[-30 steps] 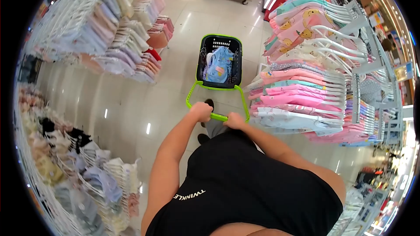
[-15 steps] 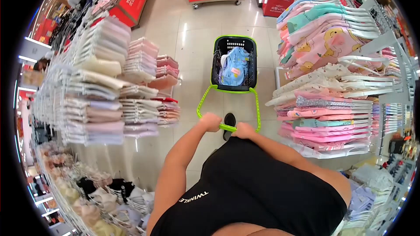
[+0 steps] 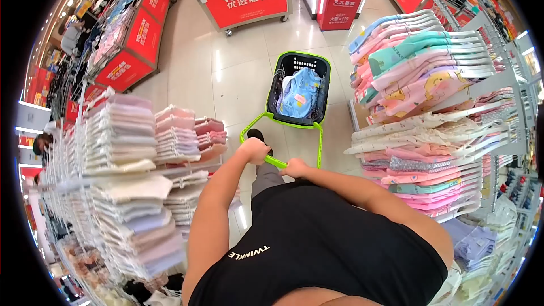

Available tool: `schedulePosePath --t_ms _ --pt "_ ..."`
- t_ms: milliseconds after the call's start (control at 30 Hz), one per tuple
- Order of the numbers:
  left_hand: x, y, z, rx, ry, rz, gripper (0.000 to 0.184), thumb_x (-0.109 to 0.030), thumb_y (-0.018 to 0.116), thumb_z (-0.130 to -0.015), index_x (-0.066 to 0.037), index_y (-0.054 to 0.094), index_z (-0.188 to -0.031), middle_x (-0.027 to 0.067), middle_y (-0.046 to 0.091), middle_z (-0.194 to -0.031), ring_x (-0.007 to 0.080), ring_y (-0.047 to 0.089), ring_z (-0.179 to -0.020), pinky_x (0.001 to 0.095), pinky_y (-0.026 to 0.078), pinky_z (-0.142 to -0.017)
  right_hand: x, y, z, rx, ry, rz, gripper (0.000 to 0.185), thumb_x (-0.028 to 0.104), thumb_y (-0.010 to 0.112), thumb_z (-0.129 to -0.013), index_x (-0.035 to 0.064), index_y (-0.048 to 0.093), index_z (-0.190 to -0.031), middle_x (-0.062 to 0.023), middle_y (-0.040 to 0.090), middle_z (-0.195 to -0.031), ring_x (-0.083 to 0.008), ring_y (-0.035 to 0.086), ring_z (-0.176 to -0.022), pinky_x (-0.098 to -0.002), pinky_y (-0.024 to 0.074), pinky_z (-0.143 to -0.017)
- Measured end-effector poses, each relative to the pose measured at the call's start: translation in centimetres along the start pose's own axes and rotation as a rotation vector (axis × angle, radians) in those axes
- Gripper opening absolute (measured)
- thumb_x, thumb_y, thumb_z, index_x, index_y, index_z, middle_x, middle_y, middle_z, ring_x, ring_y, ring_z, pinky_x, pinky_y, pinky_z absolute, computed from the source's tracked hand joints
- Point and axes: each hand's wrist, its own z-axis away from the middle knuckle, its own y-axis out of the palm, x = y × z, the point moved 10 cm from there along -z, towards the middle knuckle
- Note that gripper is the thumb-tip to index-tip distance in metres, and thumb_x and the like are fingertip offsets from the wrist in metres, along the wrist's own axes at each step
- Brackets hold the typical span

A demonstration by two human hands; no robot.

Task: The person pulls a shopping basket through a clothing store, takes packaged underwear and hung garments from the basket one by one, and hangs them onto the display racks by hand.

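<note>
My left hand (image 3: 255,150) is wrapped round the left part of a green basket handle (image 3: 275,162). Close beside it, my right hand (image 3: 296,167) grips the handle's right end. The handle's long arms lead forward to a black shopping basket (image 3: 294,120) with a green rim, low over the floor ahead of me. Inside lies light-blue printed clothing (image 3: 303,92) with a pinkish patch, and something white and lilac shows at its left side. Whether the basket has wheels is hidden.
Racks of pale hanging garments (image 3: 122,158) line my left; children's pink and mint clothes (image 3: 419,90) hang on my right. Ahead stand a wheeled red display bin (image 3: 247,1) and a red fire-equipment box (image 3: 339,7). A tiled aisle (image 3: 238,73) runs between.
I have stepped forward, one shoe now farther ahead on the left. The red bin and box appear nearer. The basket has turned slightly, and both hands keep hold of the handle.
</note>
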Motion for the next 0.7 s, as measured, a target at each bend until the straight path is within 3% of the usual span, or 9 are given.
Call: schedulePosePath --t_ms 167,233,333,400,533,633,667,700 --pt "8.9 -3.0 -2.6 0.004 0.132 -0.079 0.024 -0.03 0.063 -0.07 -0.008 0.067 -0.08 0.0146 0.069 -0.075 0.0334 0.068 -0.071 0.0448 0.055 -0.064 5.3 -3.3 -5.8 0.046 0.051 -0.296 0.041 0.039 0.08 -0.071 0.0012 0.065 -0.068 -0.0091 0.058 -0.057 -0.0202 0.056 -0.048 -0.0368 0.0463 -0.051" --pt "12.7 -5.2 -4.3 0.022 0.169 -0.125 0.024 -0.029 0.063 -0.07 -0.008 0.067 -0.08 0.0146 0.069 -0.075 0.0336 0.068 -0.071 0.0448 0.055 -0.064 6.9 -5.1 -8.9 0.008 0.068 -0.362 0.037 0.036 0.08 -0.073 0.0033 0.065 -0.065 -0.0027 0.047 -0.051 -0.0146 0.044 -0.041 -0.0339 0.0363 -0.041" --pt "17.6 -8.4 -7.0 0.057 0.22 -0.168 0.024 -0.028 0.063 -0.069 -0.008 0.068 -0.081 0.0143 0.069 -0.076 0.0341 0.068 -0.07 0.0445 0.055 -0.063 9.4 -8.5 -13.0 -0.046 0.087 -0.526 0.04 0.036 0.079 -0.075 0.0042 0.059 -0.06 -0.0027 0.047 -0.05 -0.0141 0.042 -0.039 -0.0333 0.0351 -0.039" --pt "20.6 -8.7 -8.9 0.146 0.214 -0.186 0.022 -0.024 0.063 -0.069 -0.008 0.072 -0.081 0.0139 0.071 -0.081 0.0323 0.069 -0.077 0.0438 0.055 -0.068 10.1 -9.8 -15.5 -0.061 0.139 -0.487 0.042 0.037 0.079 -0.075 0.004 0.057 -0.06 -0.0039 0.048 -0.05 -0.015 0.044 -0.039 -0.034 0.0369 -0.04" --pt "25.7 -11.2 -12.8 0.126 0.225 -0.203 0.021 -0.023 0.063 -0.069 -0.008 0.073 -0.08 0.0139 0.071 -0.082 0.0321 0.069 -0.079 0.0435 0.055 -0.07 11.2 -15.6 -19.8 -0.255 0.166 -0.33 0.043 0.041 0.079 -0.073 0.0037 0.06 -0.064 -0.0075 0.054 -0.052 -0.019 0.054 -0.043 -0.0369 0.0425 -0.044" --pt "27.5 -13.1 -17.2 0.061 0.239 -0.153 0.021 -0.024 0.064 -0.068 -0.008 0.071 -0.079 0.0146 0.07 -0.08 0.0331 0.068 -0.074 0.0444 0.055 -0.065 9.4 -20.0 -21.4 -0.374 0.207 -0.257 0.048 0.047 0.077 -0.073 0.0002 0.068 -0.078 -0.0146 0.065 -0.067 -0.0249 0.064 -0.063 -0.0402 0.0487 -0.059" --pt "27.7 -14.2 -18.6 0.052 0.261 -0.168 0.021 -0.024 0.064 -0.068 -0.008 0.071 -0.079 0.0146 0.07 -0.08 0.0331 0.068 -0.074 0.0444 0.055 -0.065 8.8 -21.5 -21.5 -0.398 0.22 -0.265 0.048 0.047 0.077 -0.073 0.0002 0.068 -0.078 -0.0146 0.065 -0.067 -0.0249 0.064 -0.063 -0.0402 0.0487 -0.059" --pt "27.4 -16.0 -19.7 0.048 0.289 -0.191 0.021 -0.024 0.063 -0.068 -0.008 0.072 -0.079 0.0143 0.071 -0.081 0.0326 0.069 -0.077 0.0434 0.055 -0.068 8.5 -23.1 -21.2 -0.382 0.24 -0.309 0.049 0.048 0.076 -0.073 0.0011 0.069 -0.084 -0.0167 0.067 -0.076 -0.029 0.066 -0.074 -0.0418 0.0498 -0.068"
